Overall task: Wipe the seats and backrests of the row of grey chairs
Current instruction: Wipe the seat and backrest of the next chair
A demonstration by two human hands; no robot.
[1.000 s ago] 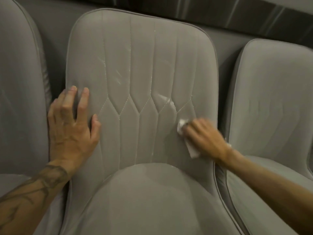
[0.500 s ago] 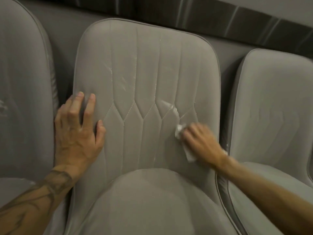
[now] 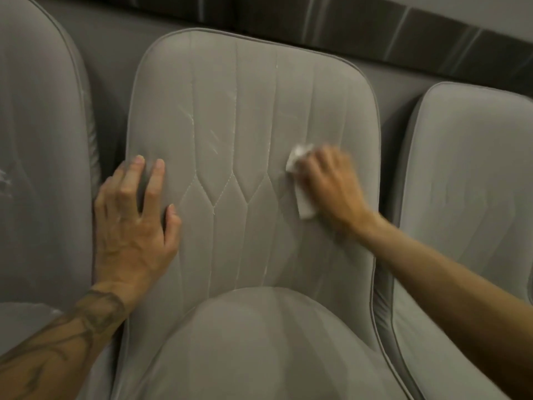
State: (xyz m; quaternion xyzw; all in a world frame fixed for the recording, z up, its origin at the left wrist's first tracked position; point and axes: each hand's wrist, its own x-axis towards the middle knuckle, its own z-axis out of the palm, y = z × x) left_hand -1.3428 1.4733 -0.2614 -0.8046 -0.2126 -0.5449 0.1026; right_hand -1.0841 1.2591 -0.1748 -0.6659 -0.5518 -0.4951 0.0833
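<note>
The middle grey chair's stitched backrest [image 3: 245,125] fills the view, with its seat cushion [image 3: 259,347] below. My right hand [image 3: 331,186] grips a small white wipe [image 3: 301,180] and presses it against the right part of the backrest; the hand is blurred. My left hand [image 3: 135,220] lies flat with spread fingers on the backrest's left edge. Faint pale streaks show on the upper left of the backrest.
A second grey chair [image 3: 40,168] stands at the left and a third [image 3: 467,197] at the right, close beside the middle one. Behind the row runs a grey wall with a dark striped band [image 3: 375,27] along the top.
My right hand with the wipe has slid up the right side of the backrest. The view has tilted up slightly. My left hand stays on the left edge.
</note>
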